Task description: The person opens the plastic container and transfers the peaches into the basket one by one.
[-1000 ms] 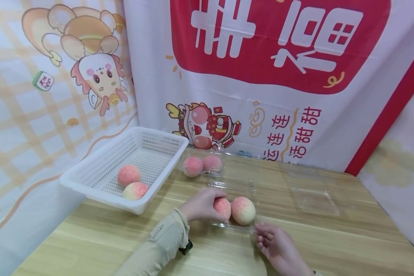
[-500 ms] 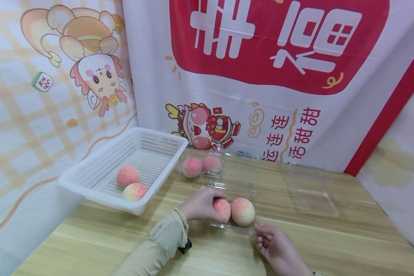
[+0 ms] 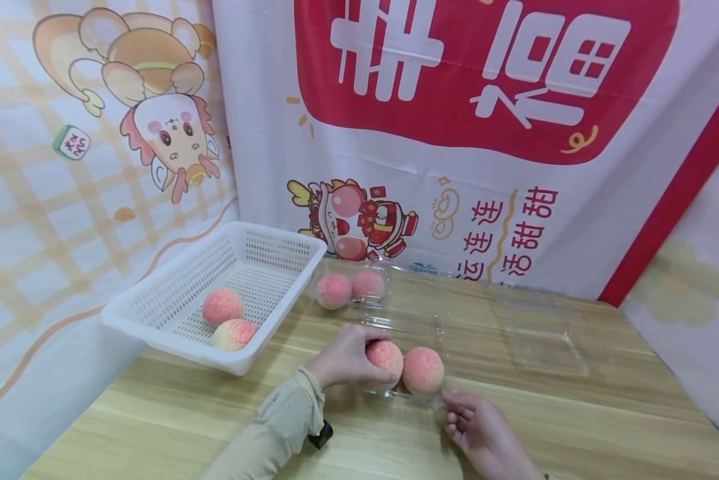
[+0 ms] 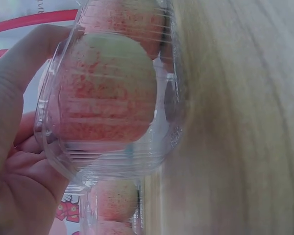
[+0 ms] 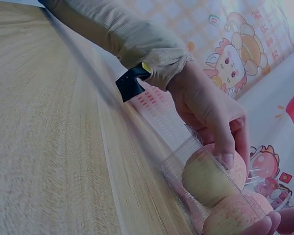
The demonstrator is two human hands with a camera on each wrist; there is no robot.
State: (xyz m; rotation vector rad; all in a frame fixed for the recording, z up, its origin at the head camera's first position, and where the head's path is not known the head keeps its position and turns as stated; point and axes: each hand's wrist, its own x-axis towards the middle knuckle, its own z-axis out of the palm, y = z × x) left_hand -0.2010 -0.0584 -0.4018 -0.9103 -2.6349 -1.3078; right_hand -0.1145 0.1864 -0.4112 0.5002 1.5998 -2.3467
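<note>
My left hand (image 3: pixel 348 357) grips the left peach (image 3: pixel 386 361), which sits in a clear plastic box (image 3: pixel 404 398) with its lid folded back. In the left wrist view the thumb and fingers reach over the box wall onto this peach (image 4: pixel 105 93). Beside it in the same box lies a second pink peach (image 3: pixel 424 371); the two seem to touch. My right hand (image 3: pixel 482 427) holds the box's near right corner between thumb and fingers, its other fingers curled. In the right wrist view only fingertips (image 5: pixel 264 225) of that hand show, at the box edge.
A white perforated basket (image 3: pixel 269 333) at the left holds two peaches (image 3: pixel 222 305). Behind the working box stands another clear box with two peaches (image 3: pixel 334 291). An open clear box (image 3: pixel 548 350) lies to the right on the wooden table (image 3: pixel 605 420). Printed cloth (image 3: pixel 263 133) hangs behind.
The right peach in the box has turned, showing more pink and less cream. The gripped peach has shifted slightly, with the left fingers moving over it. My right hand stays put.
</note>
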